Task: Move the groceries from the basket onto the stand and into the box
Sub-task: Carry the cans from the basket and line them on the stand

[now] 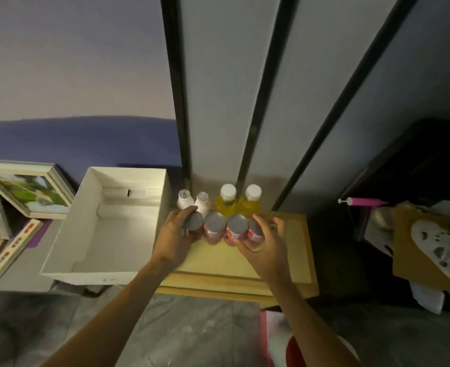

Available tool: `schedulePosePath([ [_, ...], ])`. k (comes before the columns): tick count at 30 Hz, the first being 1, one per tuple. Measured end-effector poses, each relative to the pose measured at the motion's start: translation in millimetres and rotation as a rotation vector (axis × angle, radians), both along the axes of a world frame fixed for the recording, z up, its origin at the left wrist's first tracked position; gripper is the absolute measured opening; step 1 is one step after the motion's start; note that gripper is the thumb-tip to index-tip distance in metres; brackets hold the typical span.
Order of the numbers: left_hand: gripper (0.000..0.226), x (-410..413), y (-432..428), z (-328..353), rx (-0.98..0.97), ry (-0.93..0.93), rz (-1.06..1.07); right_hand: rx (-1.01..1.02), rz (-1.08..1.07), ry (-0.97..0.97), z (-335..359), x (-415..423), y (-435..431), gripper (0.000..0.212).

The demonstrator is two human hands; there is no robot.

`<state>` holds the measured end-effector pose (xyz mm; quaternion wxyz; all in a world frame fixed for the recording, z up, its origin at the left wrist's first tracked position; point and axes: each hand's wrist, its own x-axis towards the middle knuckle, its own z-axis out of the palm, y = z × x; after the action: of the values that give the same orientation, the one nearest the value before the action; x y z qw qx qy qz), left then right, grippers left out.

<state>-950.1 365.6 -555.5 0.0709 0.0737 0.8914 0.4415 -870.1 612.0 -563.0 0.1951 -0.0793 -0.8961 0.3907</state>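
Note:
Several red cans with silver tops stand in a row on the wooden stand [292,250]. My left hand [175,239] wraps the leftmost can [193,221]. My right hand [267,247] grips the rightmost can [254,230]. Two middle cans [214,226] stand between them, touching. Behind the cans stand two small white bottles [185,200] and two yellow juice bottles [228,201] with white caps. The white box [107,226], open and holding nothing, sits left of the stand. A pink and red edge at the bottom, perhaps the basket [274,337], shows below my right arm.
Framed pictures [30,192] and a long patterned strip [12,250] lie left of the box. Dark vertical rails rise behind the stand. On the right, a dark shelf holds a pink tool [364,201], cardboard and a white sandal [441,250]. Grey floor lies below.

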Motion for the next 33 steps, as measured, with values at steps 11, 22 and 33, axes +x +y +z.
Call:
schedulePosePath([
  [11, 0.066, -0.9, 0.9, -91.3, 0.003, -0.006, 0.107, -0.035, 0.035, -0.047, -88.7, -26.3, -20.3, 0.075],
  [22, 0.069, 1.8, 7.1, -71.8, -0.046, -0.084, 0.111, 0.03, 0.05, -0.079, -80.1, -24.7, -16.8, 0.078],
  [33, 0.076, -24.0, -5.9, 142.7, -0.291, 0.141, -0.064, 0.279, 0.085, -0.179, 135.8, -26.2, 36.2, 0.085],
])
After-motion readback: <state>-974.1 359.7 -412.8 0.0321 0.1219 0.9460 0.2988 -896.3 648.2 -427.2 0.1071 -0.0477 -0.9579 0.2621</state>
